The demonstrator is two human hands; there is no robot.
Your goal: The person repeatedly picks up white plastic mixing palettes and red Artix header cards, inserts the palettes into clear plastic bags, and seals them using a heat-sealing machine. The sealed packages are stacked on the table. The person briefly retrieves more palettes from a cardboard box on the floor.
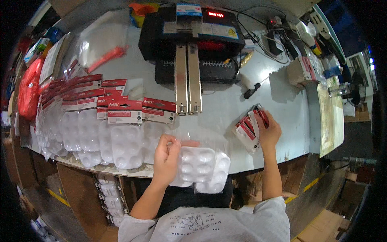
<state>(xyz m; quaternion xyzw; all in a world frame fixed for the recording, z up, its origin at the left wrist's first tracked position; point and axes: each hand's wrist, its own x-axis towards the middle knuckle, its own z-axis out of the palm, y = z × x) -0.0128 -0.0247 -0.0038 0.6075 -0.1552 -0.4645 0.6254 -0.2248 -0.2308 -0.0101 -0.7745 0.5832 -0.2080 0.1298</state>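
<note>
My left hand [166,155] pinches the top edge of a clear plastic bag holding white paint palettes [201,169] at the near edge of the white table [225,109]. My right hand [268,131] rests on a small stack of red and white header cards [250,130] lying to the right and grips the top card. Both forearms come up from the lower edge.
Many bagged palettes with red header cards [100,129] lie overlapped on the left of the table. A black sealing machine [191,44] with two metal rails [187,78] stands at the back. A screwdriver [252,89], cables and boxes lie at the right; cartons [109,197] sit under the table.
</note>
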